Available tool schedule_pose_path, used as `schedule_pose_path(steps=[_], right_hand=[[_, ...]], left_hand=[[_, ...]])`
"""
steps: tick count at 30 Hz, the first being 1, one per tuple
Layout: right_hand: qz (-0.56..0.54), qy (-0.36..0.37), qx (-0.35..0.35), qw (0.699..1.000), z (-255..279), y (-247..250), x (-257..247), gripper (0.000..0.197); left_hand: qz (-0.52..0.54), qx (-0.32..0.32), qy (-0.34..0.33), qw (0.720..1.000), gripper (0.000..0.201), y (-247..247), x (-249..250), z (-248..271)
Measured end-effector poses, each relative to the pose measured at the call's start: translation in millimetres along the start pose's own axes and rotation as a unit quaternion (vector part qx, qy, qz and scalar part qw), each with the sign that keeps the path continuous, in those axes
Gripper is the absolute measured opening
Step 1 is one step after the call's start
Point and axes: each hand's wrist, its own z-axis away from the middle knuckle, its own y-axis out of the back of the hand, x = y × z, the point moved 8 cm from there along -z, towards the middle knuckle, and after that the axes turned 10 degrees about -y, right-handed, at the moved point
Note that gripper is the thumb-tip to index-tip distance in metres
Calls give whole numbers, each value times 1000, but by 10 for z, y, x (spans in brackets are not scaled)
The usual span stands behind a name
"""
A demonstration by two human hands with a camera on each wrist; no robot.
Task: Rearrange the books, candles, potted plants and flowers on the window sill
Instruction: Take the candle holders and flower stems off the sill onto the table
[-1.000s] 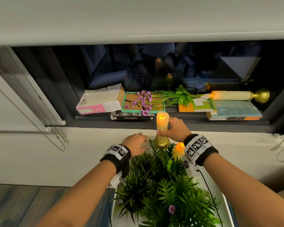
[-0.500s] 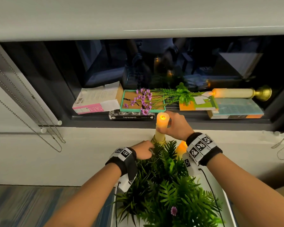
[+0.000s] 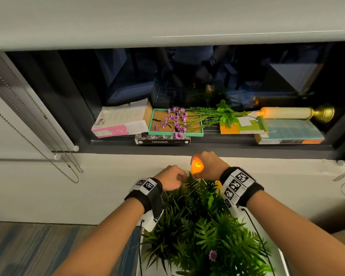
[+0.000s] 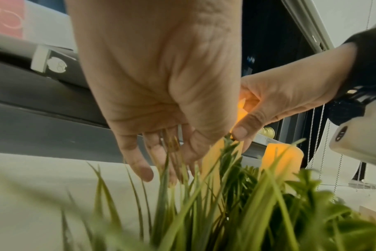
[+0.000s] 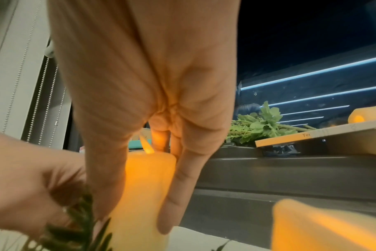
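My right hand (image 3: 209,166) grips a lit cream candle (image 3: 196,166) just below the window sill (image 3: 227,151), thumb and fingers wrapped round its body (image 5: 144,186). The candle's lower end and gold base are hidden behind the fronds of the potted plants (image 3: 197,226). My left hand (image 3: 171,177) is beside it on the left, loosely bent fingers (image 4: 140,169) reaching down among the leaves and touching them. A second lit candle (image 3: 218,184) stands right of the held one, under my right wrist.
On the sill lie a pink-and-white book (image 3: 120,122), a teal-framed board (image 3: 195,133) with purple flowers (image 3: 175,120), a black book (image 3: 161,142), green sprigs (image 3: 225,114), two books (image 3: 289,132) and a fallen candle (image 3: 287,112). Blind chains (image 3: 64,156) hang left.
My right hand has lowered the candle from sill height down into the plant tops. My left hand stayed at the fronds, shifting slightly towards the candle.
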Motion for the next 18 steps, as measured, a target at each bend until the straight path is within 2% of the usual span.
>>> schedule_pose_path(steps=[5, 9, 11, 13, 18], right_hand=[[35, 15, -42, 998, 27, -86, -94, 55], [-9, 8, -56, 998, 41, 21, -37, 66], [-39, 4, -66, 997, 49, 109, 31, 62], [-54, 6, -47, 997, 59, 253, 110, 53], [-68, -32, 6, 997, 58, 565, 409, 39]], left_hand=[[-3, 74, 7, 997, 48, 151, -1, -30], [35, 129, -25, 991, 64, 279, 121, -57], [37, 134, -46, 989, 69, 316, 169, -80], [22, 134, -66, 989, 66, 327, 200, -104], [31, 134, -56, 989, 61, 351, 183, -102]])
